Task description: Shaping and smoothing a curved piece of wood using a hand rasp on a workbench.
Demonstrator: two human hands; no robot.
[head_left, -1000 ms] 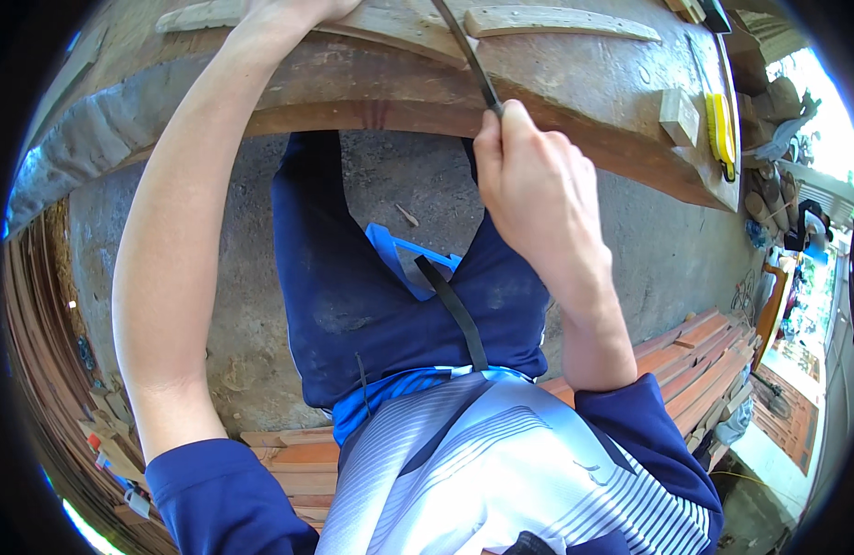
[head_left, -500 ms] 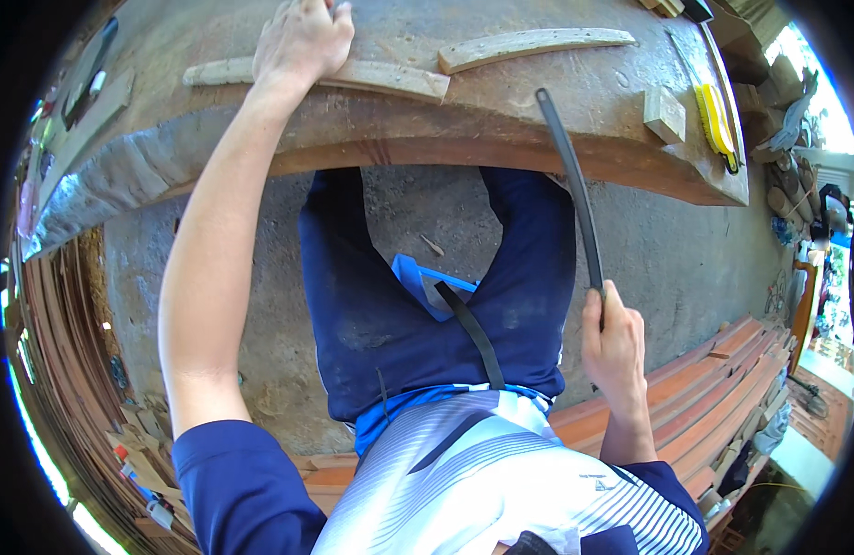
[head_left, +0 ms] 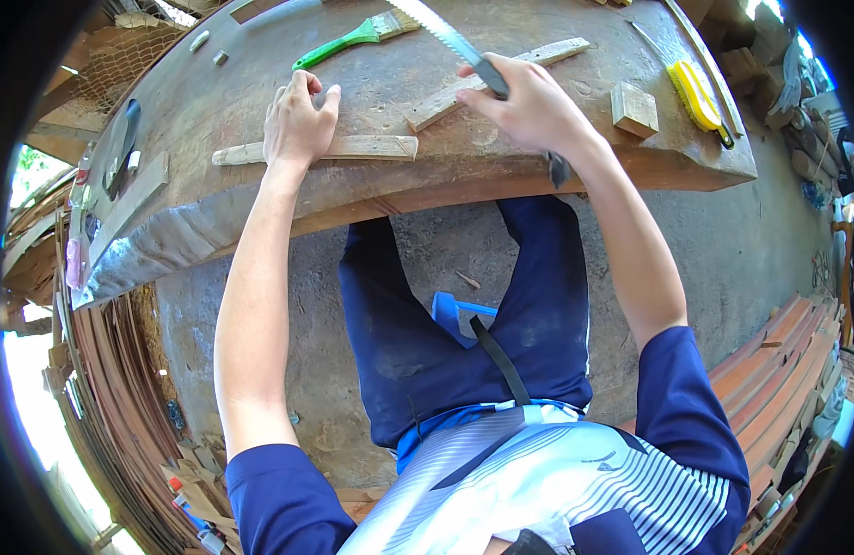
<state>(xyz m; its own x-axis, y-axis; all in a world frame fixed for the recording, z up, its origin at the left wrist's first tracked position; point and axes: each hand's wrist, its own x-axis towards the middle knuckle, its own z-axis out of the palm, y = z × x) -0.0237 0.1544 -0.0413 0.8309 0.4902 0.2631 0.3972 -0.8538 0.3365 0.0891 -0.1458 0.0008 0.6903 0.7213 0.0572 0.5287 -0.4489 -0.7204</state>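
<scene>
In my right hand is a long, narrow saw-like tool with a pale toothed edge and a dark grey grip. It points up and to the left above the workbench, and its far end runs out of view. A light wooden strip lies behind this hand and is partly covered. My left hand is over the bench with fingers loosely bent and thumb apart, nothing visible in it. Its wrist crosses above a second wooden strip near the bench's front edge.
Beyond my left hand lies a paintbrush with a green handle. A wooden block and a yellow-handled brush sit at the right. A dark strap-like piece lies at the left. Stacked boards stand on the floor.
My right hand has risen from beside my leg to above the bench with the toothed tool. My left hand has drawn nearer, and the view has shifted to show more of the bench.
</scene>
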